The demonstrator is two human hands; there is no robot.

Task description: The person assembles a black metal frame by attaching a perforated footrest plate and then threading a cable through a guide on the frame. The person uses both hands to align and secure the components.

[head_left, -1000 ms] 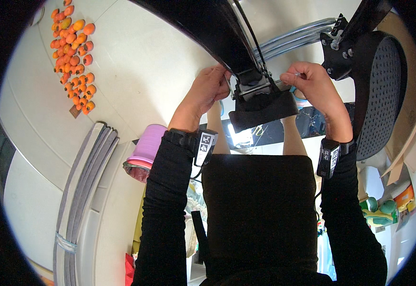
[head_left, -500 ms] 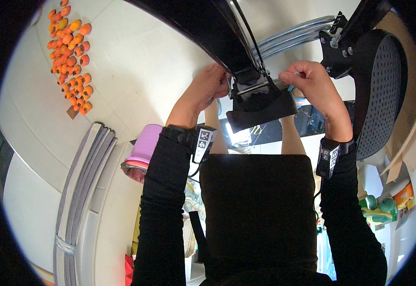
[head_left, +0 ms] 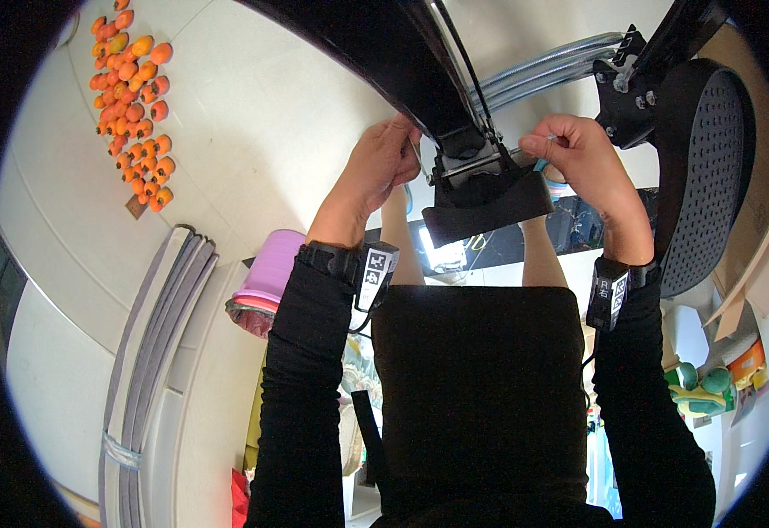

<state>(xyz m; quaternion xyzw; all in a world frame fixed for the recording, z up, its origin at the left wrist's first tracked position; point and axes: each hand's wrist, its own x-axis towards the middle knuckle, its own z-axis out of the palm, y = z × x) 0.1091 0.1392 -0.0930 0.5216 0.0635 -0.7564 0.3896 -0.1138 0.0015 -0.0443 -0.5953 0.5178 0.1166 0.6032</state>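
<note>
In front of me, a black metal beam (head_left: 362,48) runs down to a joint with a silver cross bolt (head_left: 477,164) and a curved black bracket (head_left: 488,208). At the joint's left side my left hand (head_left: 382,167) is closed, its thumb and forefinger pinching a thin metal rod (head_left: 421,164); its exact kind is unclear. My right hand (head_left: 573,157) sits at the joint's other side, thumb and forefinger pressed together by the bolt's right end. What lies in that pinch is mostly hidden.
A black textured foot pedal (head_left: 708,176) hangs on the right. Behind the joint lie silver coiled tubes (head_left: 547,69). Persimmons (head_left: 133,97) cover the floor at far left. Nearer are a bundle of grey strips (head_left: 151,343) and a purple bin (head_left: 270,264). A black seat-like panel (head_left: 481,378) is below.
My left hand has drawn slightly away from the joint, so more of the thin metal rod shows. My right hand keeps its pinch in nearly the same place.
</note>
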